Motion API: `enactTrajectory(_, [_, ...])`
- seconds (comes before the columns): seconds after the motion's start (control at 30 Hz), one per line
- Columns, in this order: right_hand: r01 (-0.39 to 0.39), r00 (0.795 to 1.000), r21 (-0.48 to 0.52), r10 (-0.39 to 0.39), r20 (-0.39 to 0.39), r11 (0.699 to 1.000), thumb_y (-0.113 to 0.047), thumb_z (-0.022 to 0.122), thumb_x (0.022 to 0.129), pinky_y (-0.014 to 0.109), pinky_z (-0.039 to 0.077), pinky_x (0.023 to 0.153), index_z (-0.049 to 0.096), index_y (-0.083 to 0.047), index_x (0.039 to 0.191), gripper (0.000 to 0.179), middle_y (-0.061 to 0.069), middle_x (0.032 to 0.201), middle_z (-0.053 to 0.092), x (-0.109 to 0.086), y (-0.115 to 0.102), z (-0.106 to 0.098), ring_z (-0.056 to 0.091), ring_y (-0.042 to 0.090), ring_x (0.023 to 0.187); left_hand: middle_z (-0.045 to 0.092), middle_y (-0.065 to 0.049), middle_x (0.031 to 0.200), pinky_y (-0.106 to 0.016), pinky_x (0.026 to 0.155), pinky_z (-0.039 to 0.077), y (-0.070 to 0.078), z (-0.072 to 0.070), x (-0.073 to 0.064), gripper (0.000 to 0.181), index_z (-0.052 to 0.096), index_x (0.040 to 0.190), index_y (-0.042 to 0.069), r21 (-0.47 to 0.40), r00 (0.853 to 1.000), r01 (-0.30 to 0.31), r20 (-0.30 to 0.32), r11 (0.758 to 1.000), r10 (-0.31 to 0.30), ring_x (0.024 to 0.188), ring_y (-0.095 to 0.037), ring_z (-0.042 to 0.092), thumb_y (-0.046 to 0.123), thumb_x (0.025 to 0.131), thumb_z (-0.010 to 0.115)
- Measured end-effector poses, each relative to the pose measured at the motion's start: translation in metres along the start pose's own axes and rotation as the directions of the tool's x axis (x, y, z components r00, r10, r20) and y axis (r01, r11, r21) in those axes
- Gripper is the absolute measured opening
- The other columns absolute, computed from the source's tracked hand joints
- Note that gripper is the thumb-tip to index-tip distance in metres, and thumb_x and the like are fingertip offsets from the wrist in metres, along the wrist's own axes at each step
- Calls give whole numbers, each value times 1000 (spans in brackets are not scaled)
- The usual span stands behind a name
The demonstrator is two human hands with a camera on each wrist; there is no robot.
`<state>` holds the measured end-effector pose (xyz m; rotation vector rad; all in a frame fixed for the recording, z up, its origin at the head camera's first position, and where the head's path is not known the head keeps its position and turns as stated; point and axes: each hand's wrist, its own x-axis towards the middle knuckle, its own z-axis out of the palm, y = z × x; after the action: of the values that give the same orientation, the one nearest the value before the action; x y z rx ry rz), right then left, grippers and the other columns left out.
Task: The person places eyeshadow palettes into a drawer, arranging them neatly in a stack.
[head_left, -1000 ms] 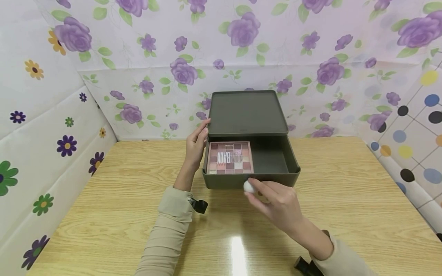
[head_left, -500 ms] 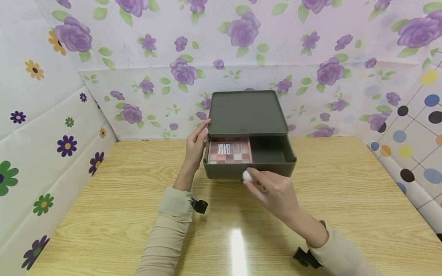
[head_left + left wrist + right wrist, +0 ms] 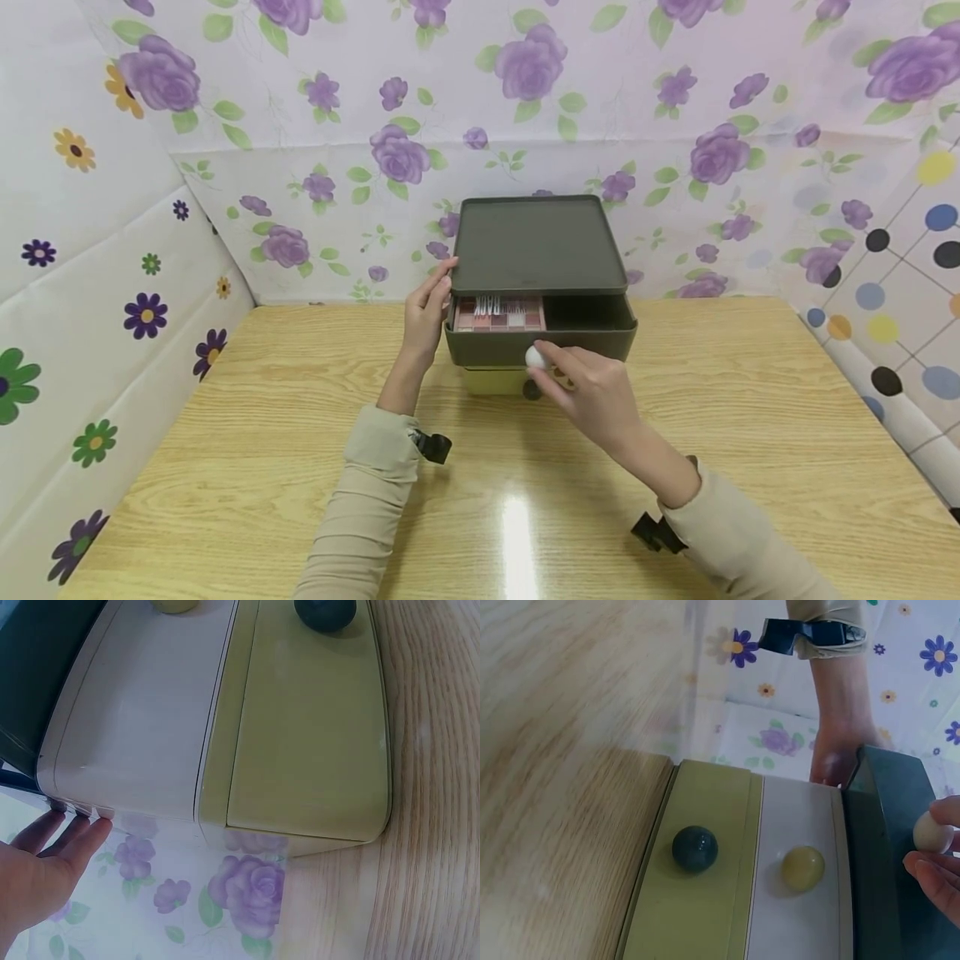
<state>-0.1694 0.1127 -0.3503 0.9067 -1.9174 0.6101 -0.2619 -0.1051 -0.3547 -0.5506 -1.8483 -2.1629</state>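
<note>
A small drawer chest with a dark grey-green top (image 3: pixel 536 242) stands against the back cloth. Its dark top drawer (image 3: pixel 487 348) is partly out, with a pink makeup palette (image 3: pixel 506 317) lying in the left half. My right hand (image 3: pixel 600 396) pinches the round white knob (image 3: pixel 536 357) on that drawer's front. My left hand (image 3: pixel 425 321) rests its extended fingertips against the chest's left side. Below, the white middle drawer (image 3: pixel 142 712) with a yellow knob (image 3: pixel 802 868) and the yellow-green bottom drawer (image 3: pixel 491 381) with a dark knob (image 3: pixel 695 849) are closed.
The chest stands on a wood-grain table (image 3: pixel 300 467). Floral cloth (image 3: pixel 330 100) hangs behind it, with patterned cloths at the left and right sides. Black wrist cameras are strapped to both forearms.
My right hand has pushed the top drawer inward by its knob, so less of the palette shows and the bottom drawer has come into sight. My left hand has stayed in place.
</note>
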Motion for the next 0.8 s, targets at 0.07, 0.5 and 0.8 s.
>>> enactTrajectory(0.07, [-3, 1000, 1, 3, 2, 1000, -31, 51, 93, 25, 44, 42, 68, 3, 91, 38, 9, 66, 64, 1, 2, 1, 57, 15, 50, 38, -2, 141, -20, 75, 40, 0, -1, 0, 44, 46, 132, 2, 32, 1000, 2, -1, 999, -2, 103, -5, 46, 24, 94, 42])
enactTrajectory(0.5, [-20, 1000, -9, 20, -22, 1000, -24, 65, 84, 27, 44, 41, 69, 3, 95, 30, 12, 67, 64, 6, 19, 13, 58, 17, 49, 38, -1, 140, -19, 55, 30, 0, -1, 0, 41, 46, 133, 4, 76, 1000, 3, 11, 997, -4, 70, -6, 34, 22, 97, 39])
enactTrajectory(0.8, [-36, 999, -23, 36, -2, 999, -7, 77, 68, 28, 46, 43, 68, 4, 96, 30, 13, 69, 64, 10, 27, 19, 59, 18, 50, 38, -1, 141, -29, 86, 44, -1, -1, 0, 43, 45, 134, 4, 33, 1000, 12, 15, 999, -13, 101, -13, 54, 23, 96, 39])
